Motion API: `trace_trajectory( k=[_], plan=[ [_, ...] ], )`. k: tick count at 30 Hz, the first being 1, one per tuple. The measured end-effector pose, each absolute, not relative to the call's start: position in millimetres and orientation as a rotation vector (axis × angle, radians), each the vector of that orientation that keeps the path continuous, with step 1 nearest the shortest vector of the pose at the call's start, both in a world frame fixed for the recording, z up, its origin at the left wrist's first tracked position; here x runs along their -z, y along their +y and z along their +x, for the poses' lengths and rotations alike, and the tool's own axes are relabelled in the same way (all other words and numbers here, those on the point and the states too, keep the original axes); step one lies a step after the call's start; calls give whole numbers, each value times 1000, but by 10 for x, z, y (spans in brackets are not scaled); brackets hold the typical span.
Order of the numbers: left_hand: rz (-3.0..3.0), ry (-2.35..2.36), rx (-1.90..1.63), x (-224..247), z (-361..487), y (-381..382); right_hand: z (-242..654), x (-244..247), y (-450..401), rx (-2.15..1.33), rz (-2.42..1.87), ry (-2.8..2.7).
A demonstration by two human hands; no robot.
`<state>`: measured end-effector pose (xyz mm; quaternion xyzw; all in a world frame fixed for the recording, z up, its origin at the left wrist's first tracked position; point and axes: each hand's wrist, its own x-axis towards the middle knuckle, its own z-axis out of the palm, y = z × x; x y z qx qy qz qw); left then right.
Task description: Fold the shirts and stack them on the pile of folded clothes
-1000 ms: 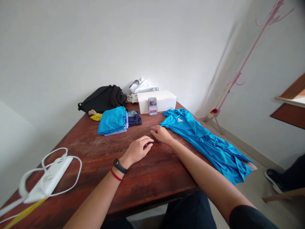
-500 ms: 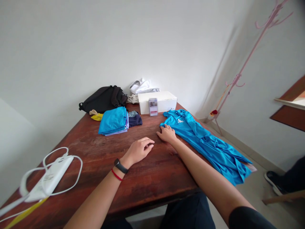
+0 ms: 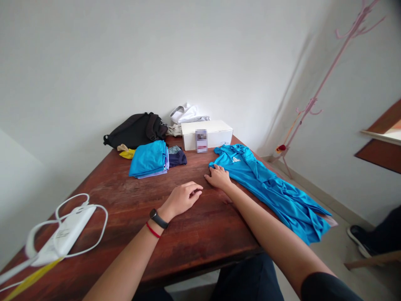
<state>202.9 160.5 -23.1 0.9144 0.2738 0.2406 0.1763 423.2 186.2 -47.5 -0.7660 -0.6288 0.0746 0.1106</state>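
My right hand (image 3: 218, 177) rests flat on the wooden table, its fingertips on the near sleeve edge of a bright blue T-shirt (image 3: 266, 188) that lies spread out lengthwise. My left hand (image 3: 181, 197) lies to the left of it, fingers loosely curled, touching only the table (image 3: 200, 234). A black band and a red string circle my left wrist. Beyond that hand sits a folded blue and lilac clothing stack (image 3: 148, 159), with a folded navy garment (image 3: 177, 158) beside it.
A white cardboard box (image 3: 206, 134) with a small carton (image 3: 201, 141) stands at the far edge, near a black bag (image 3: 136, 130). A white power bank (image 3: 64, 235) with a cable lies at the near left. A person's shoe (image 3: 360, 241) shows on the floor at right.
My right hand has moved to the right, from the bare table onto the T-shirt's sleeve edge. My left hand has barely moved.
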Motion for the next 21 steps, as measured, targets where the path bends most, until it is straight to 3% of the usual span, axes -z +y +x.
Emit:
trace_trajectory(
  k=[21],
  plan=[
    [2605, 758, -711, 253, 2032, 1611, 4052, 417, 1803, -211, -1805, -2030]
  ],
)
